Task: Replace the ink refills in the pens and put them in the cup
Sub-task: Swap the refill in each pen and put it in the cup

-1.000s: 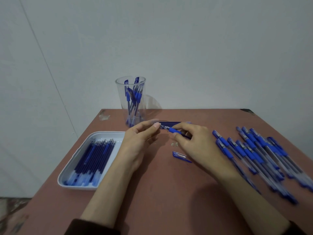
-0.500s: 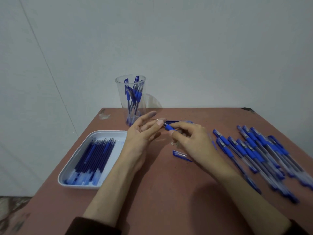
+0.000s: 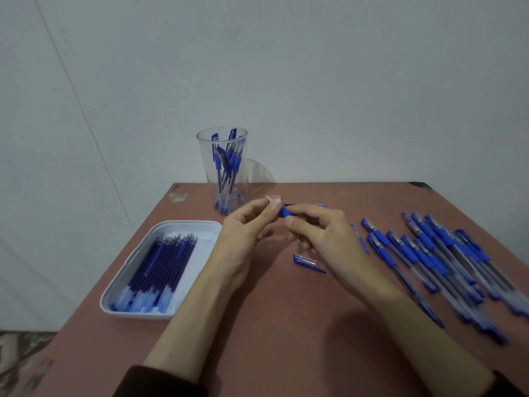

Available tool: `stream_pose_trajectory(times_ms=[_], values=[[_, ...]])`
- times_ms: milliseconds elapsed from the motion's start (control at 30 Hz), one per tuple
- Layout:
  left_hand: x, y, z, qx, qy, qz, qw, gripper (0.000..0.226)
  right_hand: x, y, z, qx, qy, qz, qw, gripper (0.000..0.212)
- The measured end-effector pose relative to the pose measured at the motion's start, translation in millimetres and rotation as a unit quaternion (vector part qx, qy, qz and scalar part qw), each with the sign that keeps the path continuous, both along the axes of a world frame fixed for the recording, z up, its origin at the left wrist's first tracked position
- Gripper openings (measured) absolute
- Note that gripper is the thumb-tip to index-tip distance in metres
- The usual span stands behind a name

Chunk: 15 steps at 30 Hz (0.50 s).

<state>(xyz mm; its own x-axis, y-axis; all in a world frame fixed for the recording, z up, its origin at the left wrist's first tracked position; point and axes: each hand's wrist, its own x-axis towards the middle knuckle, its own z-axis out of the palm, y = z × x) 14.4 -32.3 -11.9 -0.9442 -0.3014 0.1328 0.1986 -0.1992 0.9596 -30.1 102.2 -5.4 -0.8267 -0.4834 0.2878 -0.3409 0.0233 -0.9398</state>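
- nearest you, your dark sleeves (image 3: 160, 381) sit at the bottom edge, both forearms bare and reaching out over the reddish tabletop (image 3: 286, 325)
- on your left, the white tray (image 3: 160, 224) lies flat near the tabletop's left edge, with the blue refills (image 3: 163, 265) packed side by side inside it, tips pointing away from you
- a loose blue-and-clear cap (image 3: 307, 262) is lying on the tabletop just under your right wrist, touching nothing
- off to your right, the loose pens (image 3: 443, 259) are spread in a messy overlapping bunch that runs right out to the edge of view
- your right hand (image 3: 323, 239) has its fingers (image 3: 303, 213) curled round the pen (image 3: 284, 212), and only the blue grip sticks out toward your left
- your left hand (image 3: 246, 233) pinches the pointy front end of that pen between thumb and forefinger, the other fingers loosely bent; honestly can't tell if the tip piece is screwed on or already loose
- both hands are raised a bit above the middle of the tabletop, meeting just in front of the cup
- the clear cup (image 3: 221, 170) stands upright near the far edge, with a handful of blue pens leaning inside it
- behind all that it's just a plain pale wall (image 3: 315, 81)
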Motion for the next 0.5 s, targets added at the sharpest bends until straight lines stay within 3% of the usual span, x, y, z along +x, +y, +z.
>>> stream_pose_trajectory(times_ms=[300,500], values=[[1.6,3.3,4.1,-0.002,0.009,-0.001,1.000,0.025,0.0,1.0,0.7,0.014,-0.009,-0.002,1.000,0.018],[-1.2,-1.6,1.2,0.002,0.013,0.032,0.999,0.032,-0.7,3.6,4.4,-0.026,-0.033,0.006,0.999,0.019]])
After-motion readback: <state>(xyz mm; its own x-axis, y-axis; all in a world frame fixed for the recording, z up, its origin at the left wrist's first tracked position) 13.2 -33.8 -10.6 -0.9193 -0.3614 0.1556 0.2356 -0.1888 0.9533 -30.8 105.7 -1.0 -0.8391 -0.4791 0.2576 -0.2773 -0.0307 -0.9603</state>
